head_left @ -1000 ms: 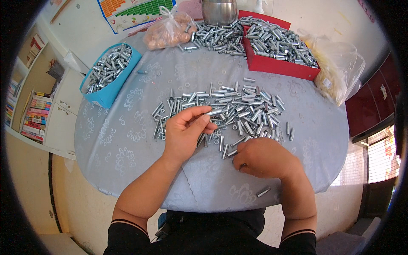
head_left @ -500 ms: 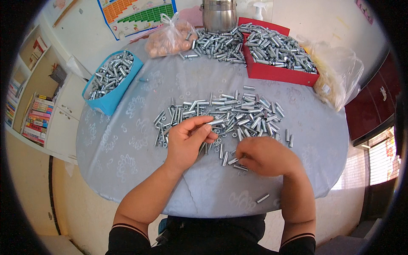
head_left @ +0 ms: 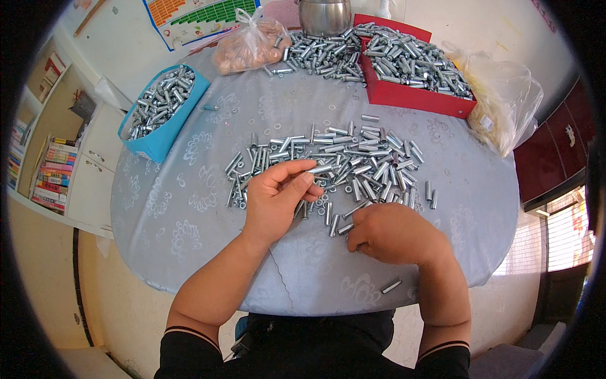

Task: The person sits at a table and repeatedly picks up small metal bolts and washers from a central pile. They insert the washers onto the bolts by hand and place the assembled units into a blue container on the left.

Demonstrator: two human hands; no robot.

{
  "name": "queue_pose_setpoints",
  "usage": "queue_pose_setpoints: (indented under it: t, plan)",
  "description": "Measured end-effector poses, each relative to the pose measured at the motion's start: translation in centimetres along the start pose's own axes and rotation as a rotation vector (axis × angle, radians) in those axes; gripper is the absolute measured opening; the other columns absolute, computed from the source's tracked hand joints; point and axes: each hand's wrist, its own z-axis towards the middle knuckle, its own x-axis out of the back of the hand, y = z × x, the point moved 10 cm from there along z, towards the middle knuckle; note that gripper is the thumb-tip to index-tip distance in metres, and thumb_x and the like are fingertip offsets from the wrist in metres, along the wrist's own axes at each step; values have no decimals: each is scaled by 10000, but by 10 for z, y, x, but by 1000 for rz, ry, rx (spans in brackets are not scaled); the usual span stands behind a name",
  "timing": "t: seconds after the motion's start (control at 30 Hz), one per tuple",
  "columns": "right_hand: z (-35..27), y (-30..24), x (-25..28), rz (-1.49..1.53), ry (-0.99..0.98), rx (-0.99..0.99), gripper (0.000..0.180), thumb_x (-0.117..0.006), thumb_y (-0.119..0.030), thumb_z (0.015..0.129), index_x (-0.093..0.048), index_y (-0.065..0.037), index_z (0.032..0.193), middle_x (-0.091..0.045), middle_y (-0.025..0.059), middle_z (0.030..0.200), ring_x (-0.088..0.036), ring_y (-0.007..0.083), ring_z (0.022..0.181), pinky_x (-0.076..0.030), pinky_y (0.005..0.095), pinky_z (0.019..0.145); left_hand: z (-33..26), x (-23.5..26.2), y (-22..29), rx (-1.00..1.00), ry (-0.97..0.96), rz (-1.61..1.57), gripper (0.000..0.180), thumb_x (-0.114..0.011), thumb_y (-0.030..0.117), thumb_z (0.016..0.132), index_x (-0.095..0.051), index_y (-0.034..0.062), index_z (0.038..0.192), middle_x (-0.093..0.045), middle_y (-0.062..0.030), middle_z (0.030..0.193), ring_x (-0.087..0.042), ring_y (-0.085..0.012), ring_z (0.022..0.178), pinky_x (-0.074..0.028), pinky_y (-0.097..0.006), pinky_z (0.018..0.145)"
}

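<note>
My left hand (head_left: 275, 197) is raised at the near left edge of a loose spread of metal sleeves and bolts (head_left: 372, 167). Its thumb and index finger pinch a shiny metal sleeve (head_left: 321, 169), which points right. My right hand (head_left: 394, 235) is low over the table, knuckles up, its fingers curled down and pressed together. Whatever is in those fingertips is hidden beneath the hand. A few sleeves (head_left: 334, 225) lie just left of it. Small nuts and washers (head_left: 320, 211) sit close by my left hand. One lone sleeve (head_left: 391, 286) rests nearer the table's front edge.
A blue box (head_left: 165, 136) of metal pieces stands at the left, a red box (head_left: 413, 101) of them at the back right. Between them are a heap of bolts (head_left: 325, 57), a tied bag of round brown items (head_left: 249, 45) and a steel pot (head_left: 325, 18). A plastic bag (head_left: 505, 107) is at right.
My right hand has shifted slightly left and down, its fingers now covering a sleeve that showed below them. My left hand keeps its pinch. The whole scene sits slightly higher in view.
</note>
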Motion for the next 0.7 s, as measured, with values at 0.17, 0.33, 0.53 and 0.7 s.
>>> queue_pose_setpoints:
  t: [0.17, 0.33, 0.53, 0.7]
  plan:
    - [1, -6, -2, -55, -5, -27, 82, -607, -79, 754, -673, -87, 801, -617, 129, 847, -638, 333, 833, -509, 438, 703, -2, 1, -1, 16, -4, 17, 232, -588, 42, 932, -627, -38, 1146, -687, -112, 899, -687, -169, 791, -584, -282, 690]
    - [-1, 2, 6, 91, 100, -41, 43, -601, -83, 793, -623, -54, 817, -606, 121, 828, -629, 338, 818, -503, 422, 708, -3, 0, -6, 20, -11, 12, 231, -585, 39, 934, -627, -37, 1148, -685, -109, 907, -688, -169, 795, -585, -279, 691]
    - [-1, 67, 37, 855, 607, -201, 95, -663, -60, 864, -606, -28, 933, -610, 37, 801, -598, 144, 737, -488, 281, 664, -3, -10, -3, 54, -81, 10, 234, -579, 42, 941, -624, -39, 1155, -687, -123, 914, -691, -175, 798, -587, -283, 695]
    - [8, 74, 30, 1252, 634, -173, 79, -650, -72, 908, -614, -15, 950, -632, 19, 806, -586, 85, 720, -485, 231, 661, -4, -15, -5, 79, -143, 36, 236, -570, 55, 950, -621, -50, 1154, -689, -126, 926, -696, -173, 812, -584, -275, 706]
